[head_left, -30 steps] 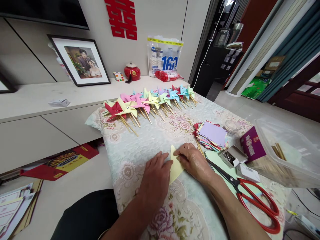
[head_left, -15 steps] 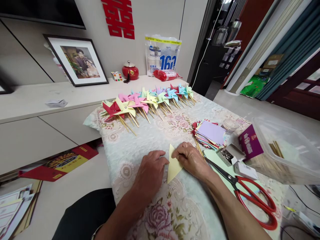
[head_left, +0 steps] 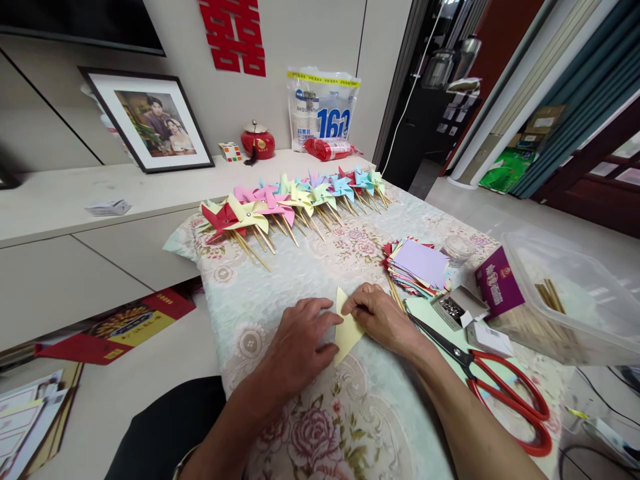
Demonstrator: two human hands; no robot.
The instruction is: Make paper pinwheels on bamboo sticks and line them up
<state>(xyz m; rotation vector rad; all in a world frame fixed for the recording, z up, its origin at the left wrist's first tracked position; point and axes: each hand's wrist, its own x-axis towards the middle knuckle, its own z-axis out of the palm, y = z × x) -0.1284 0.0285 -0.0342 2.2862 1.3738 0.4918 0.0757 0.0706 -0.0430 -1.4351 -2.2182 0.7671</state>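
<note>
A pale yellow sheet of paper (head_left: 349, 339), folded into a triangle, lies on the flowered tablecloth (head_left: 280, 427) between my hands. My left hand (head_left: 304, 340) rests at its left edge, thumb and fingers apart, fingertips on the paper. On the other side my right hand (head_left: 379, 319) has its fingers curled and pinched at the paper's right edge, hiding part of it. Just right of that forearm lie red-handled scissors (head_left: 467, 360), on light green paper (head_left: 425, 312). A stack of coloured paper squares (head_left: 419, 265) sits beyond my right hand.
Several paper pinwheels (head_left: 250, 215) on sticks line the table's far side. At the right stand a small box of metal pins (head_left: 453, 310), a white box (head_left: 489, 340), a round clear container (head_left: 459, 249) and a plastic tub (head_left: 575, 293) of sticks. A white cabinet (head_left: 145, 193) borders the table.
My left hand has spread its thumb away from its fingers and shifted slightly along the paper's left edge. My right hand stays on the right edge. The view has moved slightly.
</note>
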